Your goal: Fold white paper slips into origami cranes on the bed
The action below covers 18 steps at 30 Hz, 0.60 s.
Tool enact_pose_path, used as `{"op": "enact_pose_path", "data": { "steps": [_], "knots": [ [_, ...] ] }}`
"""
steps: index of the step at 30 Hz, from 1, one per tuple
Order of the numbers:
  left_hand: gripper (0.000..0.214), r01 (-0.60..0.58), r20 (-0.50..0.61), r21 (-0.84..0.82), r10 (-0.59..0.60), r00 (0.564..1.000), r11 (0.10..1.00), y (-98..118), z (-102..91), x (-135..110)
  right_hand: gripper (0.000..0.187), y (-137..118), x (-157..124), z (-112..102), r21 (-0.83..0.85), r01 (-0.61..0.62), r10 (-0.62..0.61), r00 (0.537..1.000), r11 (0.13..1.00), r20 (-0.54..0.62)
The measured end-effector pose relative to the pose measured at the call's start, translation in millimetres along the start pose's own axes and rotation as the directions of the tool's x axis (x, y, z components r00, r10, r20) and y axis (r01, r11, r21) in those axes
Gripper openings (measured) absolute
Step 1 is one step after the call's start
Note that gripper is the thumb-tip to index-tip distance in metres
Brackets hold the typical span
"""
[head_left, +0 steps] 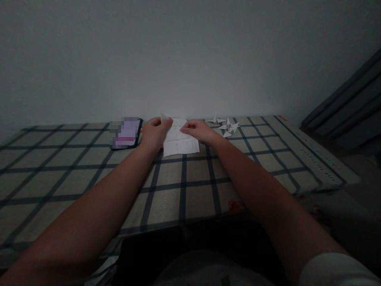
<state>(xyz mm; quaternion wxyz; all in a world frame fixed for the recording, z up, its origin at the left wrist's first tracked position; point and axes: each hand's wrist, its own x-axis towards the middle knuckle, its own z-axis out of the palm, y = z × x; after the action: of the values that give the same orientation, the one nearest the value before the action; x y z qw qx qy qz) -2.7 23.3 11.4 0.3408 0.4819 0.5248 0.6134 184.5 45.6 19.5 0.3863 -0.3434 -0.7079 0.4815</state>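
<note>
1 head camera — facing forward-down, over table [196, 174], toward wall [190, 59].

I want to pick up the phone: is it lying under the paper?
No, the phone lies beside the left hand, on the side away from the paper.

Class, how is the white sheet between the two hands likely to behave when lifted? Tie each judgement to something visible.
The white sheet is probably floppy, since a part by the left hand bends upward. It is likely light for its size, as its near edge shows hardly any thickness.
</note>
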Motion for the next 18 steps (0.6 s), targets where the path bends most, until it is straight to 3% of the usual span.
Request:
{"op": "enact_pose_path", "data": {
  "steps": [7,12,18],
  "knots": [
    [0.034,-0.114,-0.193,-0.067,0.099,0.976,0.991,-3.9,-2.8,12.8,0.015,-3.7,-2.6,0.6,0.008,-0.033,0.033,0.999,0.999,0.0],
    [0.039,-0.108,-0.18,-0.1,0.089,0.98,0.989,-4.5,-4.8,14.8,0.013,-1.0,-1.4,0.5,0.045,-0.038,0.038,0.999,0.998,-0.003],
    [0.026,-0.051,-0.152,-0.205,0.02,0.988,0.977,-0.5,-3.2,13.1,0.013,-1.5,-1.9,-0.2,0.023,-0.028,0.028,1.0,0.999,0.003]
  ]
}}
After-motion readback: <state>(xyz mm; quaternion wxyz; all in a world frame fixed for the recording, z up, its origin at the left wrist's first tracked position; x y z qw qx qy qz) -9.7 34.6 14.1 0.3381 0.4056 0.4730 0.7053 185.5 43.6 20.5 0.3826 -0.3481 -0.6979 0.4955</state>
